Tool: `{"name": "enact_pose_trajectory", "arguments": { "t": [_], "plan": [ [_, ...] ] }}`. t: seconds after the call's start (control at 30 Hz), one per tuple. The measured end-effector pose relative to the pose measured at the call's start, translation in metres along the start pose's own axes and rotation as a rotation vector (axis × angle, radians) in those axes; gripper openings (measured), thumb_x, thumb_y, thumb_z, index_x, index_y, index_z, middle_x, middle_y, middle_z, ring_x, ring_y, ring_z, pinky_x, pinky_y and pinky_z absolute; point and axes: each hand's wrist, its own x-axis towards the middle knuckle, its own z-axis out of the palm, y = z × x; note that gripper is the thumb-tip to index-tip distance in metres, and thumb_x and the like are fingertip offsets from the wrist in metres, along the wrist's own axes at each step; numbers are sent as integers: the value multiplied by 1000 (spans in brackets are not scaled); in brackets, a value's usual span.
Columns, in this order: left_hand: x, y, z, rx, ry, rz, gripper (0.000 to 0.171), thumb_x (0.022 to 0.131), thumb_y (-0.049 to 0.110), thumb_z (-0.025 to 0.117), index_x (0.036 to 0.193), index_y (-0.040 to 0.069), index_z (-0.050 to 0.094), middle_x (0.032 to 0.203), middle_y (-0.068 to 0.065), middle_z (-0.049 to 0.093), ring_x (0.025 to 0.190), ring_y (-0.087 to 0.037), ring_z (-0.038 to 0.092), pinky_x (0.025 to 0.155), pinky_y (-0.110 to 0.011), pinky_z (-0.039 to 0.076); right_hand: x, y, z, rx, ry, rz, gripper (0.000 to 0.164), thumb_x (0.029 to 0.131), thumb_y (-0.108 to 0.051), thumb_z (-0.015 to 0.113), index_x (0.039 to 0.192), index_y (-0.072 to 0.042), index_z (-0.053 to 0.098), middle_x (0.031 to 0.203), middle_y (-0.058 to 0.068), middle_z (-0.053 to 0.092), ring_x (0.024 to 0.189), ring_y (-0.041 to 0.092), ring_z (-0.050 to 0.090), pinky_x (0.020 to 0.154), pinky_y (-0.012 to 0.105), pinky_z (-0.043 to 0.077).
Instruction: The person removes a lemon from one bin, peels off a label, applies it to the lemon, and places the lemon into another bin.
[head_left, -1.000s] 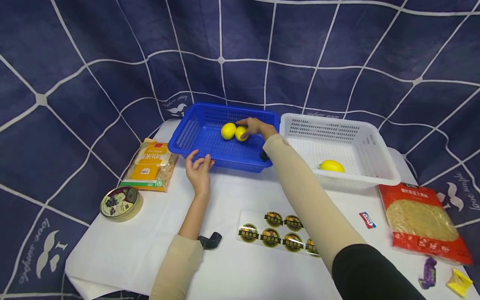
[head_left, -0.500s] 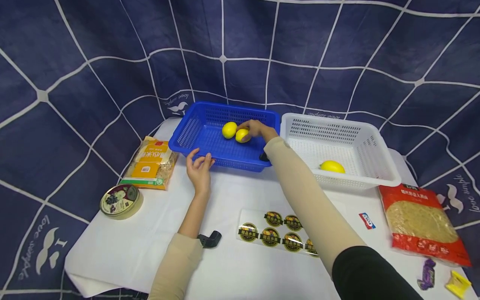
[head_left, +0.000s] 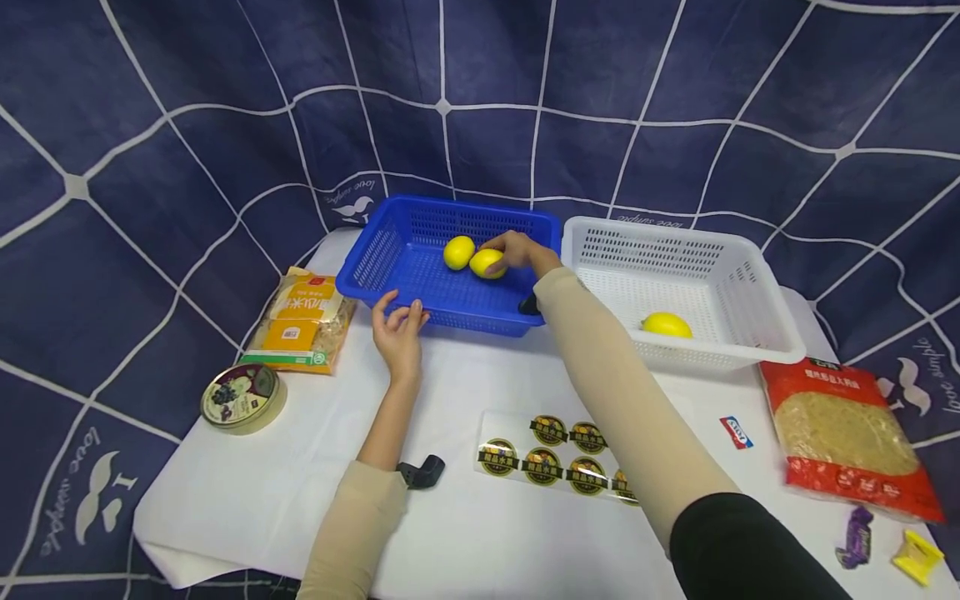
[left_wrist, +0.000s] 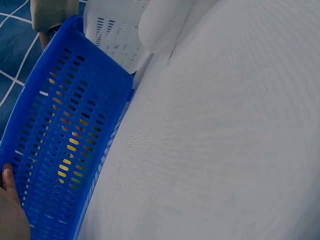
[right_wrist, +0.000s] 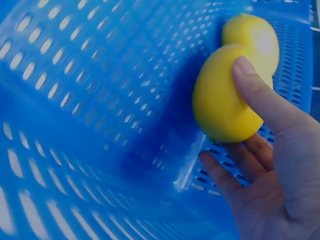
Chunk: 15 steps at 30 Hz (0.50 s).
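Note:
Inside the blue basket [head_left: 442, 302], my right hand [head_left: 521, 252] holds a lemon [head_left: 487, 262] between thumb and fingers. In the right wrist view, the thumb lies across the held lemon [right_wrist: 220, 100], with fingers behind and below it. A second lemon [head_left: 458, 252] rests against its left side in the head view. My left hand [head_left: 400, 337] grips the near rim of the blue basket at its left part. In the left wrist view, one digit of the left hand [left_wrist: 12, 215] lies along the basket's perforated wall [left_wrist: 75, 115]; the other fingers are hidden.
To the right stands a white basket [head_left: 765, 292] with one lemon [head_left: 666, 325] in it. A sticker sheet [head_left: 542, 467] lies in front. Bagged food [head_left: 300, 325] and a round tin [head_left: 243, 398] are left; a red bag [head_left: 847, 433] and small wrapped sweets [head_left: 855, 537] are right.
The lemon in my right hand has turned, and more of its side shows. My left hand stays on the basket rim. The head view has shifted slightly.

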Motion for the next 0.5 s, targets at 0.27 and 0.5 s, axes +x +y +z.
{"name": "enact_pose_trajectory", "arguments": {
  "t": [0.27,0.5],
  "plan": [
    [1,-3,9,-1,14,-9,46,82,-4,65,122,-8,44,71,-11,54,68,-21,63,72,-32,56,-20,-18,-40,127,183,-110,58,80,-26,73,132,-12,52,125,9,56,108,22,51,92,30,44],
    [0,-1,6,-8,45,-13,43,81,-5,65,120,-6,46,69,-10,54,66,-21,64,70,-31,56,-63,-68,-73,148,331,-320,59,77,-29,75,131,-16,54,122,3,57,102,17,53,84,24,46]
  ]
}}
